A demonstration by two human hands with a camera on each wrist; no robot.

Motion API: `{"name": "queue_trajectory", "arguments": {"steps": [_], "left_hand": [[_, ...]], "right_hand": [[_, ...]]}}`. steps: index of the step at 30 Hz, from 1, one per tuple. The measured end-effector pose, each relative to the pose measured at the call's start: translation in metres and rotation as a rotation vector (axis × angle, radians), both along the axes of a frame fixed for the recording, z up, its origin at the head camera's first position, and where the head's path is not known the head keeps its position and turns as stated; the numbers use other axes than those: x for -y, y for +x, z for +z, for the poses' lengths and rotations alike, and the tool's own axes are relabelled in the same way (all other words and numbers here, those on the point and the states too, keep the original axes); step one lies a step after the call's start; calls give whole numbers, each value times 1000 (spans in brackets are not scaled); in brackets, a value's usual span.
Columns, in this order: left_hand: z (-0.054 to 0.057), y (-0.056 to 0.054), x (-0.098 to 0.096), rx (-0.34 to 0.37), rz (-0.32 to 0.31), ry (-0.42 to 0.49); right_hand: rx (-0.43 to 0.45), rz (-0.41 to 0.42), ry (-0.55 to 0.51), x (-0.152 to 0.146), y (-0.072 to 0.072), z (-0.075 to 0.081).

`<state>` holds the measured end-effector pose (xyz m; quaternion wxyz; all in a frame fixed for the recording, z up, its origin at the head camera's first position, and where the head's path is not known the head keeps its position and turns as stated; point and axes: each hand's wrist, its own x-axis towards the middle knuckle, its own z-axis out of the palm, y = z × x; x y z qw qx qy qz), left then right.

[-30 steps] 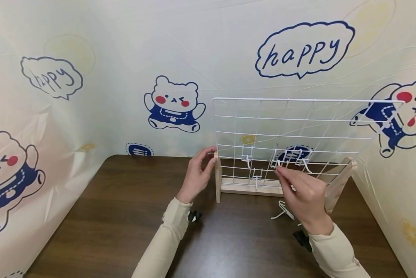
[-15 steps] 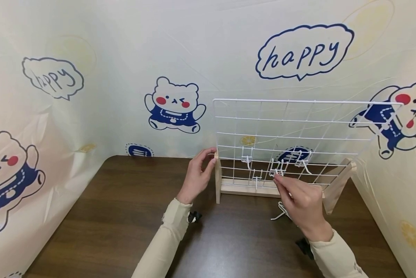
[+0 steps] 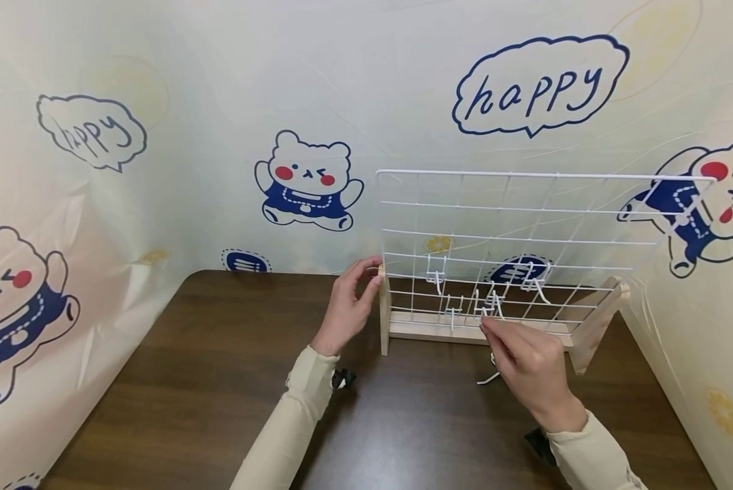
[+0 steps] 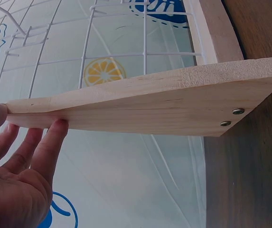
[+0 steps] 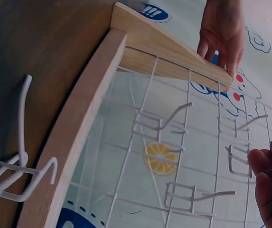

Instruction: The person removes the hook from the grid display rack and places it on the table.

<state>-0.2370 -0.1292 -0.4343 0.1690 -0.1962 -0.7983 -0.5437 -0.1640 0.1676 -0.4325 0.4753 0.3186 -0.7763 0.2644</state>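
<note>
A white wire grid rack (image 3: pixel 525 239) stands on the table, set in a wooden base. My left hand (image 3: pixel 349 306) holds the upper end of its left wooden side panel (image 4: pixel 140 107), thumb on one face and fingertips on the other. With thumb and fingers my right hand (image 3: pixel 528 364) pinches a white wire hook (image 5: pixel 239 161) in front of the grid's lower part. Whether that hook touches the wires I cannot tell. Other hooks hang on the grid: an upper left hook (image 3: pixel 436 275), a lower left hook (image 3: pixel 452 314), and a right-hand hook (image 3: pixel 534 280).
A loose white hook (image 5: pixel 19 175) lies on the dark wooden table (image 3: pixel 231 395) in front of the base, partly covered by my right hand in the head view. The right wooden side panel (image 3: pixel 599 327) slants up. Behind hangs a printed cloth (image 3: pixel 188 218).
My right hand has moved down and slightly left with the pinched hook, from a higher grid row to a lower one. My left hand keeps its hold on the side panel.
</note>
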Motion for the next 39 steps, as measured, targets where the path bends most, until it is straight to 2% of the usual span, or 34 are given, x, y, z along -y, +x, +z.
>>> {"name": "queue_trajectory", "arguments": {"steps": [29, 39], "left_hand": [[1, 0, 0, -9, 0, -1], [1, 0, -1, -10, -7, 3]], "right_hand": [[60, -18, 65, -8, 4, -27], [115, -31, 138, -13, 3, -39]]}}
